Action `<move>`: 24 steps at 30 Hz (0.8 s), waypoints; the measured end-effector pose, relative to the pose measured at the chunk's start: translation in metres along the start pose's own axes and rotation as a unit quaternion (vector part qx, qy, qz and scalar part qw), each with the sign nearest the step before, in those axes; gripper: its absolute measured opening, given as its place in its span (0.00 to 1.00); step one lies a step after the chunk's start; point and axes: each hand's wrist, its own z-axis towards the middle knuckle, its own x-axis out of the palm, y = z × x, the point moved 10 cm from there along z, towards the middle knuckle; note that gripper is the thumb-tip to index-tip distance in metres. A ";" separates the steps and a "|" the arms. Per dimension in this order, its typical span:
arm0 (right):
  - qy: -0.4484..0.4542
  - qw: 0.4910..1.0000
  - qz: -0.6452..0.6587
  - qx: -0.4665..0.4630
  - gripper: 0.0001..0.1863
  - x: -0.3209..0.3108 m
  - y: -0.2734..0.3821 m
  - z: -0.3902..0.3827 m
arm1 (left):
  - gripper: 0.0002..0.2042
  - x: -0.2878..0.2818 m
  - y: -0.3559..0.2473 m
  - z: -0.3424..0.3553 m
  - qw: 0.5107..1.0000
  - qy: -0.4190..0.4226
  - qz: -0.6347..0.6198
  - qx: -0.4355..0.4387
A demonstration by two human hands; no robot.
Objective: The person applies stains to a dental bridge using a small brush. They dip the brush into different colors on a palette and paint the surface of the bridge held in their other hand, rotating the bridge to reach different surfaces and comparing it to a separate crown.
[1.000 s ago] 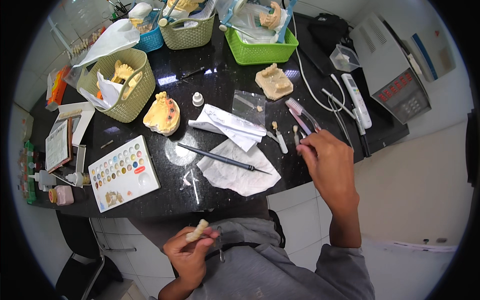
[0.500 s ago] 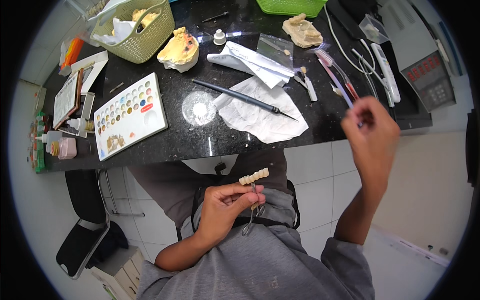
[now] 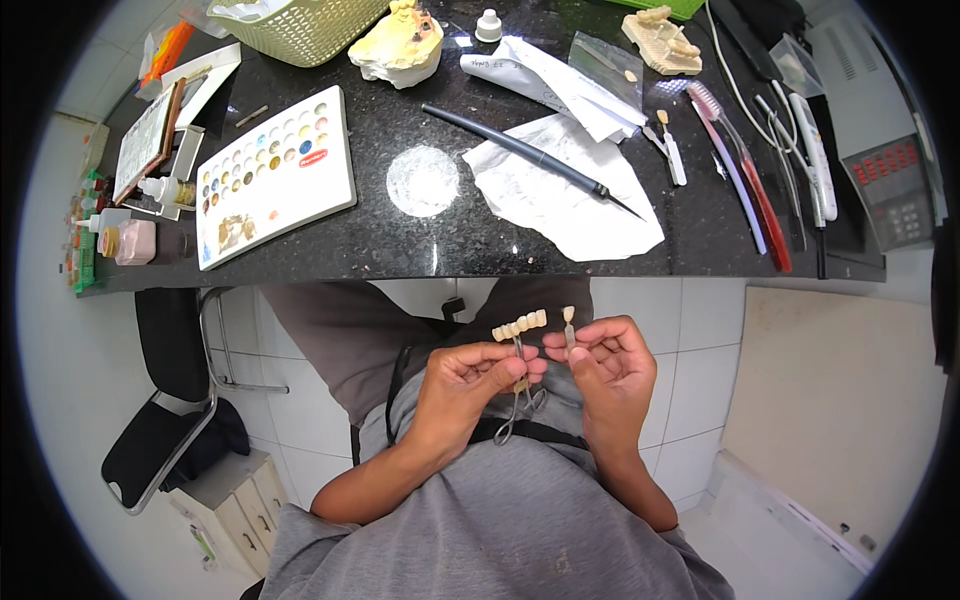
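My left hand (image 3: 475, 385) is closed around locking forceps (image 3: 517, 390), whose finger rings hang below the palm. At the forceps' tip sits a row of joined cream tooth crowns (image 3: 520, 325), a dental bridge. Close to its right end stands a single tooth-shaped shade tab (image 3: 569, 316) on a slim holder, upright and apart from the bridge. My right hand (image 3: 610, 370) pinches that holder between thumb and fingers. Both hands are over my lap, in front of the table edge.
On the black table (image 3: 400, 255) lie a paint palette (image 3: 275, 180), a dark brush (image 3: 530, 158) on crumpled tissue (image 3: 590, 225), another shade tab (image 3: 673, 150), two toothbrushes (image 3: 765, 220), a plaster model (image 3: 400, 50) and a basket (image 3: 300, 35). A chair (image 3: 170, 345) stands left.
My right hand has come from the toothbrushes at the table's right edge to beside my left hand, now showing a shade tab. The view has shifted, and tabletop things appear higher.
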 end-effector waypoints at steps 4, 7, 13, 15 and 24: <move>0.018 0.999 -0.005 0.030 0.07 0.007 -0.002 0.002 | 0.10 -0.004 0.000 0.001 1.000 -0.014 0.002 0.020; 0.024 0.999 0.008 0.031 0.07 0.007 -0.005 0.004 | 0.09 -0.006 -0.001 0.003 0.999 -0.018 0.005 0.026; 0.048 0.998 -0.021 0.029 0.10 0.014 0.000 0.005 | 0.10 -0.011 0.001 0.005 0.999 -0.026 0.016 0.029; 0.048 0.998 -0.023 0.030 0.10 0.015 0.000 0.005 | 0.10 -0.012 0.001 0.005 0.999 -0.027 0.017 0.032; 0.049 0.997 -0.051 0.031 0.12 0.016 0.002 0.005 | 0.09 -0.013 -0.003 0.005 0.998 -0.017 0.026 0.046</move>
